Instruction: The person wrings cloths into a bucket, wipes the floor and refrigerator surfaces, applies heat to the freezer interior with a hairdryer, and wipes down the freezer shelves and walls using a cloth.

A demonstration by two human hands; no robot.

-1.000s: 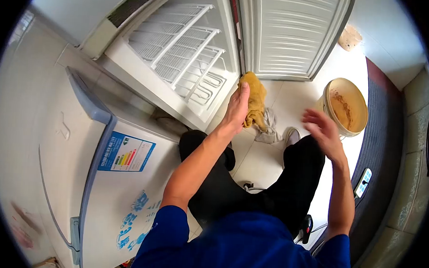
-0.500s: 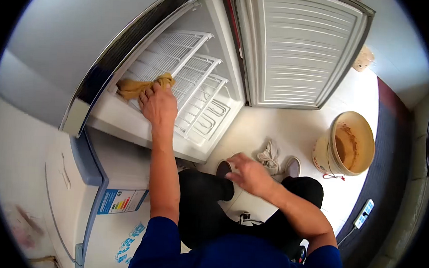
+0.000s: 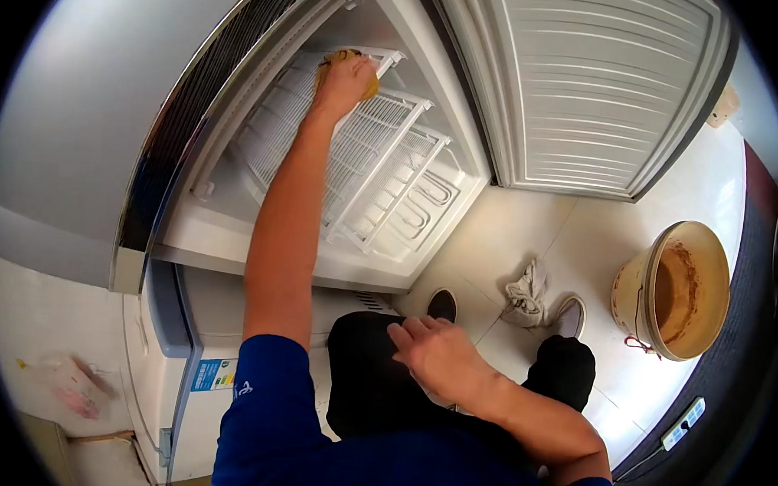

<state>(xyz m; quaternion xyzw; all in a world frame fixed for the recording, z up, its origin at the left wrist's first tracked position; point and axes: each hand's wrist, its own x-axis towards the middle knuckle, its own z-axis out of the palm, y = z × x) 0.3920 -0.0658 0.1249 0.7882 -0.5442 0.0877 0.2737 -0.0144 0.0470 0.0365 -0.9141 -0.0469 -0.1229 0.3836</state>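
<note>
My left hand (image 3: 346,83) is closed on a yellow-brown cloth (image 3: 334,64), pressing it against the front of the top white wire shelf (image 3: 302,91) in the open freezer compartment. Part of the cloth is hidden under my fingers. More wire shelves (image 3: 380,156) sit below it, with looped tubing (image 3: 414,222) on the lowest one. Above my bent knee, my right hand (image 3: 443,358) hangs with its fingers loosely curled together. Nothing shows in it, though the palm faces away.
The ribbed freezer door (image 3: 604,96) stands swung out to the right. A stained bucket (image 3: 634,293) is on the tiled floor, and a grey rag (image 3: 527,297) lies between my shoes. A white chest appliance (image 3: 217,314) is at lower left; a power strip (image 3: 683,423) lies at right.
My left hand has carried the cloth from the compartment's near left side up to the top shelf's far front end. My right hand's fingers have curled in. The view has shifted.
</note>
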